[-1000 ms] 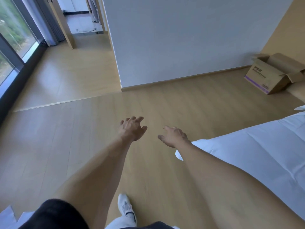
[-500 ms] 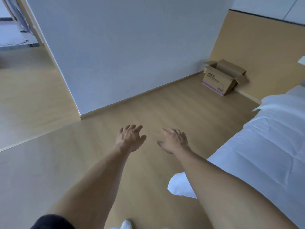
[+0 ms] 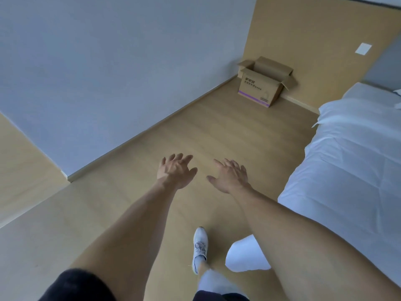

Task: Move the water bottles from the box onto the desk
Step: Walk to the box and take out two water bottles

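Reaching forward over the wooden floor (image 3: 217,131), both bare arms stretch out side by side at the middle of the view. The left hand (image 3: 175,171) is held palm down with its fingers straight and spread, gripping nothing. The right hand (image 3: 230,177) sits just beside it, apart from it, fingers likewise loose and extended, holding nothing.

Well ahead of the hands, the cardboard box (image 3: 263,83) stands on the floor in the corner where the grey wall (image 3: 108,72) meets a tan wood panel (image 3: 314,40). Its 4 top flaps are folded open, and a purple stripe with dark printing runs along its front face. Whether any water bottles lie inside cannot be told from this angle.

To the right, a bed with a white sheet (image 3: 351,170) runs along the floor, near the right forearm. Below the arms, a white sneaker (image 3: 200,246) is planted on the floor, toe pointing toward the box.
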Demonstrator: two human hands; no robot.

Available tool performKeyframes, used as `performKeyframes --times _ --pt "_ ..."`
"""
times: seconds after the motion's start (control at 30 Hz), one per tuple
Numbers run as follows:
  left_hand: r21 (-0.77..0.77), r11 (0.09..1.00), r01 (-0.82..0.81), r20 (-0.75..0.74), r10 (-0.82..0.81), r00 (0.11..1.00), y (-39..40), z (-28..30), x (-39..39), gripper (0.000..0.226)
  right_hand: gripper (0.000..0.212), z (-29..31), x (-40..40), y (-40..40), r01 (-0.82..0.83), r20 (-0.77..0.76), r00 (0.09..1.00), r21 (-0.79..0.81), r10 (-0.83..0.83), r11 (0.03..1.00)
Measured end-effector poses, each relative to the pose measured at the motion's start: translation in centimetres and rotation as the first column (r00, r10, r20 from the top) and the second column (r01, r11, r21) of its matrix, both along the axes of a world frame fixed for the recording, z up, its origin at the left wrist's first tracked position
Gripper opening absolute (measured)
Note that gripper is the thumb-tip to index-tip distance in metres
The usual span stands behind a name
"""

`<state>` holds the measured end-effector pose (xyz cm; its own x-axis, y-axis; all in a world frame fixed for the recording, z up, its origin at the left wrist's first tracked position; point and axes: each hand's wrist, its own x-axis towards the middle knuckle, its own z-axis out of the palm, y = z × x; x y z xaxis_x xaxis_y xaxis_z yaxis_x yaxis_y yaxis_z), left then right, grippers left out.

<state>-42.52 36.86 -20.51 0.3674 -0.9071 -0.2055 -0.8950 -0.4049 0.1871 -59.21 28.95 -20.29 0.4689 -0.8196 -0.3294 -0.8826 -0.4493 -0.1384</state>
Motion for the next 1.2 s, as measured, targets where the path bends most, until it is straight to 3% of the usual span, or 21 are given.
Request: performKeyframes --times 0.43,0.93,1.2 --pt "0.038 0.999 -0.036 0.049 0.034 0.998 -20.9 2.3 9.7 0.060 0.073 -0.2 9.0 -20.5 0.024 0.080 0.996 0.086 -0.030 0.996" --pt "0.027 0.966 0.257 -0.013 -0.257 0.966 -44.6 0.5 9.4 0.059 0.074 -0.4 6.3 -39.2 0.323 -0.013 0.946 0.061 -0.323 0.944" --pt "-0.016 0.931 0.365 -0.087 -0.365 0.927 -60.2 0.4 13.8 0.058 0.072 0.2 11.2 -51.5 0.436 -0.064 0.898 0.009 -0.435 0.900"
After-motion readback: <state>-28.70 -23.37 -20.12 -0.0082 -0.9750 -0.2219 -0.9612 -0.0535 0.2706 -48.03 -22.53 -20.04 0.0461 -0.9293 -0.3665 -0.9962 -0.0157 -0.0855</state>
